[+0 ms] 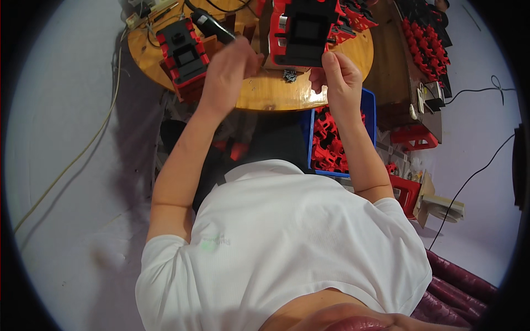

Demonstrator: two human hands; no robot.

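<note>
Red-and-black plastic housing (302,33) with a dark rectangular recess, standing upright just above the right hand (338,74), whose fingers clamp its lower edge; left hand (229,69) grips a black power screwdriver (212,26).

The black and red plastic housing (302,33) stands tilted on the round wooden table, at 12 o'clock from the person's body. It is a blocky black frame with a square recess in its face and red ribbed parts along its right side. The right hand (338,74) grips its lower right corner. At 9 o'clock from it, the left hand (229,69) holds a black electric screwdriver (212,26), angled up-left.
</note>
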